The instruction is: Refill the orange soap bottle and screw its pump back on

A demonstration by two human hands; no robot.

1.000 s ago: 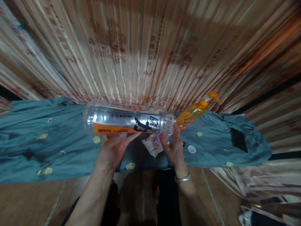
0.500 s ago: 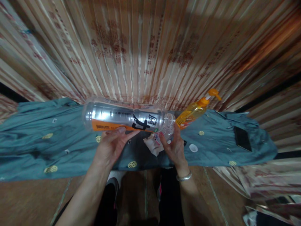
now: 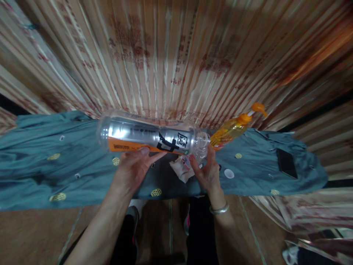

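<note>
A clear plastic bottle [image 3: 146, 134] with a silver and orange label lies sideways between my hands, its neck toward the right. My left hand [image 3: 132, 165] grips it from below, thumb along the orange part of the label. At the neck end, my right hand [image 3: 206, 167] holds the bottle with thumb and fingers curled round it. A crumpled white wrapper or tissue [image 3: 182, 169] is just below the neck, beside my right thumb. Behind my right hand stands a pump bottle [image 3: 228, 129] of yellow liquid with an orange pump head, partly covered by the fingers.
A narrow surface under a teal cloth [image 3: 82, 154] runs across the view. On it, to the right, are a small white round cap [image 3: 229, 173] and a black phone [image 3: 286, 163]. A pleated patterned curtain [image 3: 171, 55] hangs close behind.
The bottle and both hands sit slightly further right in view, along with the surroundings. The grip of both hands looks the same.
</note>
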